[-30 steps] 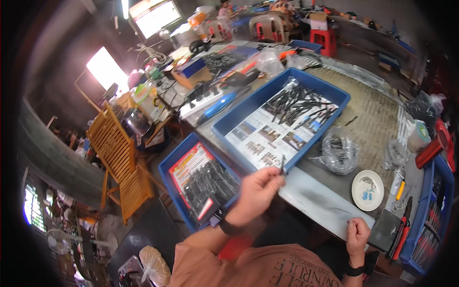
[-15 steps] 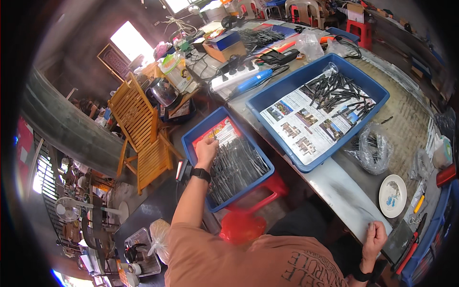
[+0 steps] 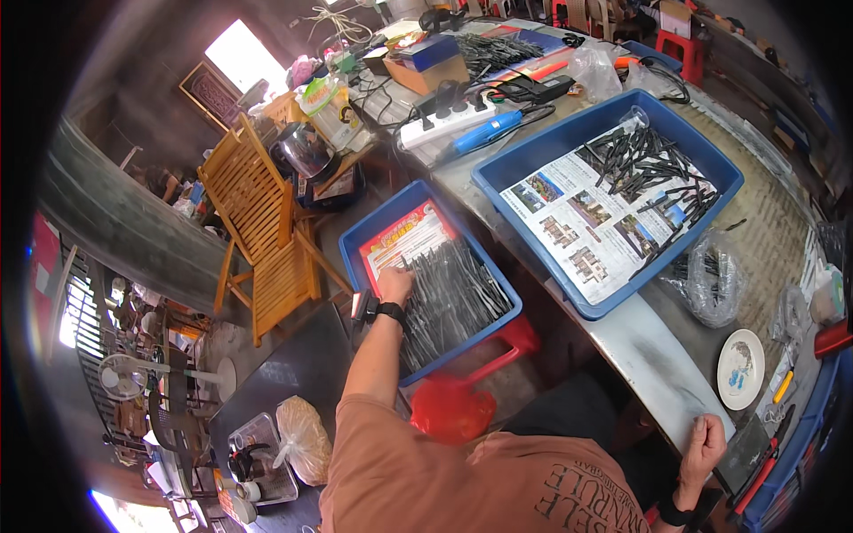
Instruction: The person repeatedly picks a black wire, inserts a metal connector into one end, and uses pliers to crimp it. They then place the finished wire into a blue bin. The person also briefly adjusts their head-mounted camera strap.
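Observation:
In the nearer blue tray (image 3: 430, 365), which stands on a red stool, lie many thin dark strips (image 3: 453, 298) side by side. Red and white printed paper (image 3: 404, 233) lines its far end. My left hand (image 3: 395, 284) is over the left side of this tray, at the ends of the strips, fingers drawn together; what they hold is hidden. By the front edge of the worktable my right hand (image 3: 706, 444) rests with curled fingers, and I cannot see anything in it. A pale plate (image 3: 741, 369) with small blue bits sits just beyond that hand.
On the worktable, a larger blue tray (image 3: 613, 306) holds newspaper and scattered dark pieces (image 3: 644, 164). Nearby are a blue handheld tool (image 3: 487, 133), a white power strip (image 3: 446, 124), and a plastic bag (image 3: 711, 280). A wooden folding chair (image 3: 267, 240) stands left.
My left hand has moved down in the nearer tray, toward the strip ends, uncovering more of the printed paper. The view has shifted slightly. My right hand stays by the table edge.

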The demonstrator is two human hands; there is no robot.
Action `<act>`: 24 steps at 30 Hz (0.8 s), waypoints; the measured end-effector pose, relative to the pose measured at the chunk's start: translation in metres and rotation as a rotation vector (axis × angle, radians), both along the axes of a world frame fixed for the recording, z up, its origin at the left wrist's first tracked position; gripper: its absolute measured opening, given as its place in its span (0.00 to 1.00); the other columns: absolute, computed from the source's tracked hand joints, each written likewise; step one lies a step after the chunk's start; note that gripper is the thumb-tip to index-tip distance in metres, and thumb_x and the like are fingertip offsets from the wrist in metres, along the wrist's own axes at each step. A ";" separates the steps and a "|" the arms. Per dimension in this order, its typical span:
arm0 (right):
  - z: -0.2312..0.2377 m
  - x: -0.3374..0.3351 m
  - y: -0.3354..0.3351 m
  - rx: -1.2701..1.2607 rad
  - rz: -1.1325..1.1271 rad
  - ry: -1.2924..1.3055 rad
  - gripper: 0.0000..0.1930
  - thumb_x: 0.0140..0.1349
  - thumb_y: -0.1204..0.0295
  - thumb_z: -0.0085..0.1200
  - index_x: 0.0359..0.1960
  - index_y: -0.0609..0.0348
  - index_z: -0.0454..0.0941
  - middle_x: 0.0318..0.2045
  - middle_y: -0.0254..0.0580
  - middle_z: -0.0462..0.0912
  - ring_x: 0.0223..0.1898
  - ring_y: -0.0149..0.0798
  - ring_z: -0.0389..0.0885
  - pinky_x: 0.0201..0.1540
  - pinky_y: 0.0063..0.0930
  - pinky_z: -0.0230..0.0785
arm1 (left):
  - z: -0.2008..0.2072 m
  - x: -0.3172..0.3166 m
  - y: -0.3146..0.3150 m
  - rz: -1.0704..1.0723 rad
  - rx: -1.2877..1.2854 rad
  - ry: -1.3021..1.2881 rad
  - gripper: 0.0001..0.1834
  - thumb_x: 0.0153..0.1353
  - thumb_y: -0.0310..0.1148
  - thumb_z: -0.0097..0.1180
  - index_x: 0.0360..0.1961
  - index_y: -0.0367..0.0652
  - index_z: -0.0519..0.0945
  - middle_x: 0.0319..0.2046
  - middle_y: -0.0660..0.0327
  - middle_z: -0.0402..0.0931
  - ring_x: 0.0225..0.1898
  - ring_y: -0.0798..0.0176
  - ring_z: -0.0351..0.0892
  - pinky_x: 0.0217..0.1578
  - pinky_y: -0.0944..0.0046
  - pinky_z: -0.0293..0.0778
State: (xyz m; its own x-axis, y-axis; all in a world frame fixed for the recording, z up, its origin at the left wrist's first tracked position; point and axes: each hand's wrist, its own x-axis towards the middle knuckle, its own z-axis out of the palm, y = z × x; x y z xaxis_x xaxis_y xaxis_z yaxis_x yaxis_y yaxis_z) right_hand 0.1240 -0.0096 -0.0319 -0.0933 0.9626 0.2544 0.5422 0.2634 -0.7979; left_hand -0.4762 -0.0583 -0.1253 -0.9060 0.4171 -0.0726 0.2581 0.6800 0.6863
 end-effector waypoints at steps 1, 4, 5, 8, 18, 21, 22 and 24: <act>0.000 0.000 0.000 0.003 -0.002 -0.009 0.08 0.59 0.77 0.45 0.24 0.68 0.68 0.19 0.43 0.67 0.21 0.35 0.63 0.25 0.25 0.56 | -0.002 -0.001 -0.001 -0.006 -0.019 0.048 0.10 0.46 0.29 0.57 0.13 0.35 0.76 0.09 0.59 0.71 0.10 0.66 0.71 0.13 0.66 0.65; 0.000 0.001 0.000 0.000 0.002 -0.012 0.08 0.59 0.76 0.45 0.24 0.68 0.68 0.19 0.43 0.66 0.21 0.35 0.62 0.25 0.26 0.55 | -0.010 -0.004 -0.003 0.017 -0.038 0.070 0.12 0.44 0.33 0.57 0.13 0.35 0.77 0.10 0.54 0.72 0.14 0.60 0.75 0.20 0.62 0.70; 0.001 0.001 0.000 -0.004 0.004 -0.010 0.08 0.59 0.76 0.46 0.24 0.68 0.68 0.19 0.43 0.66 0.21 0.35 0.62 0.25 0.26 0.55 | -0.012 -0.006 -0.004 0.021 -0.019 0.059 0.11 0.44 0.33 0.57 0.14 0.35 0.78 0.10 0.54 0.73 0.15 0.58 0.76 0.21 0.61 0.71; 0.002 0.000 0.000 0.019 -0.001 -0.004 0.07 0.59 0.77 0.46 0.24 0.68 0.67 0.19 0.43 0.66 0.21 0.35 0.62 0.24 0.26 0.55 | -0.010 -0.007 -0.003 -0.009 -0.026 0.180 0.12 0.44 0.35 0.55 0.16 0.36 0.79 0.13 0.52 0.75 0.19 0.55 0.78 0.26 0.59 0.72; 0.012 -0.004 -0.002 0.029 -0.001 -0.021 0.03 0.53 0.79 0.48 0.24 0.66 0.70 0.20 0.47 0.70 0.21 0.44 0.67 0.26 0.30 0.60 | 0.117 0.093 0.067 -0.400 0.539 0.075 0.04 0.52 0.27 0.56 0.27 0.36 0.78 0.19 0.68 0.72 0.21 0.78 0.68 0.22 0.77 0.63; 0.014 -0.004 -0.002 0.050 0.002 0.000 0.03 0.53 0.79 0.48 0.24 0.66 0.70 0.20 0.48 0.70 0.22 0.45 0.68 0.26 0.30 0.61 | 0.161 0.136 0.096 -0.607 0.640 -0.008 0.06 0.53 0.25 0.56 0.31 0.34 0.77 0.22 0.68 0.74 0.23 0.79 0.69 0.24 0.77 0.66; 0.015 -0.005 -0.002 0.037 0.002 0.023 0.03 0.53 0.79 0.48 0.24 0.66 0.71 0.20 0.48 0.71 0.22 0.46 0.69 0.26 0.31 0.61 | 0.172 0.149 0.106 -0.678 0.623 0.084 0.06 0.53 0.26 0.56 0.32 0.34 0.77 0.23 0.66 0.75 0.24 0.77 0.70 0.26 0.76 0.67; 0.015 -0.004 -0.002 0.037 0.001 0.028 0.04 0.53 0.78 0.49 0.24 0.66 0.71 0.20 0.48 0.71 0.22 0.47 0.68 0.26 0.32 0.60 | 0.189 0.174 0.125 -0.792 0.551 0.178 0.08 0.52 0.27 0.57 0.33 0.34 0.77 0.24 0.63 0.77 0.25 0.74 0.73 0.28 0.73 0.69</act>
State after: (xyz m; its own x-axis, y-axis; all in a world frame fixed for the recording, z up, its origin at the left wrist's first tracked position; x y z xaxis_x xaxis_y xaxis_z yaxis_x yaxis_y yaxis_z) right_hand 0.1197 -0.0116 -0.0167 -0.0868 0.9525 0.2921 0.5196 0.2934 -0.8025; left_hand -0.3019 0.0672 0.0636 -0.3279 0.8438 0.4248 0.6321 -0.1382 0.7625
